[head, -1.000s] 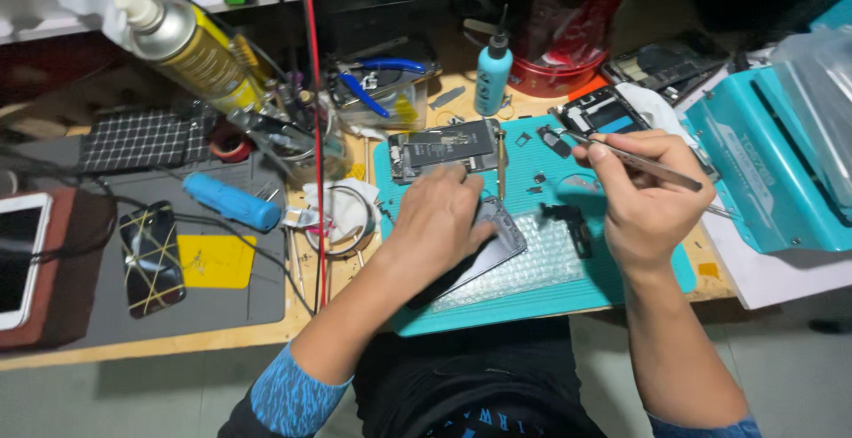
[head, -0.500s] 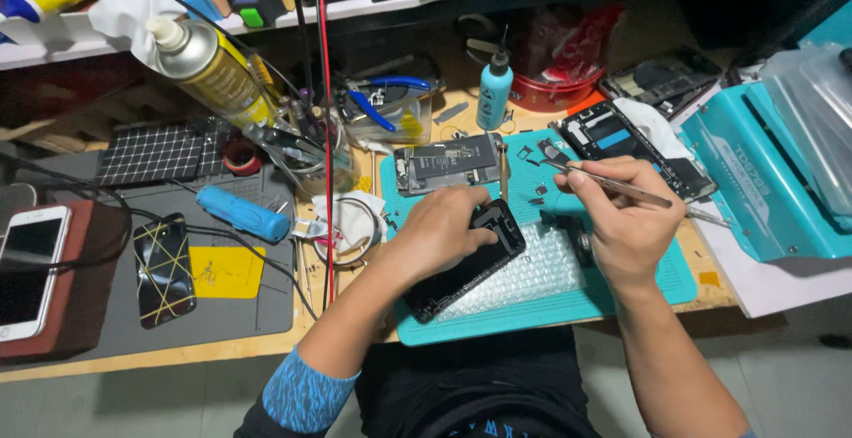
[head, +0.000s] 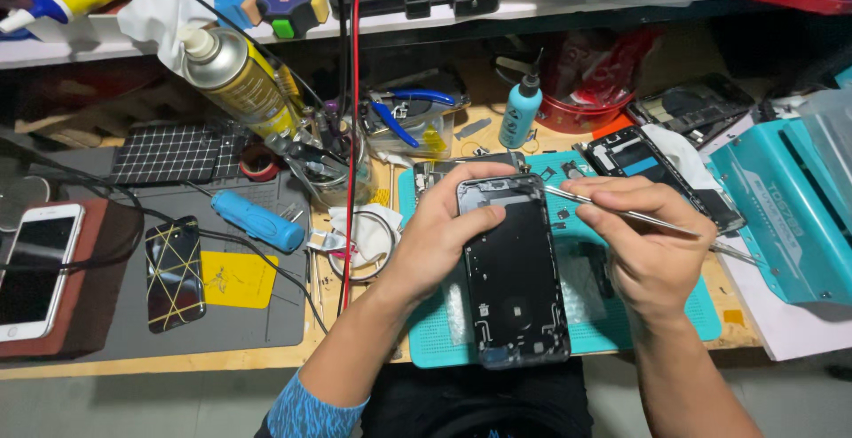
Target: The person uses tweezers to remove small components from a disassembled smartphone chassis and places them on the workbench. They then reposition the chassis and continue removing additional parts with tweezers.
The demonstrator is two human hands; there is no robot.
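Now the left hand [head: 435, 234] is gripping the opened black phone housing [head: 515, 274] by its upper left edge, thumb curling over the top rim and fingers hidden behind it, holding it above the teal work mat [head: 426, 336]. Just to its right, the right hand [head: 643, 243] is pinching slim metal tweezers [head: 621, 214] between pressed fingertips, their tip touching the housing's upper right corner.

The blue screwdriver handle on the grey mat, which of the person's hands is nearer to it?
Left. The left hand grips the opened phone housing just right of the blue screwdriver handle; the right hand, holding tweezers, sits farther right, beyond the housing.
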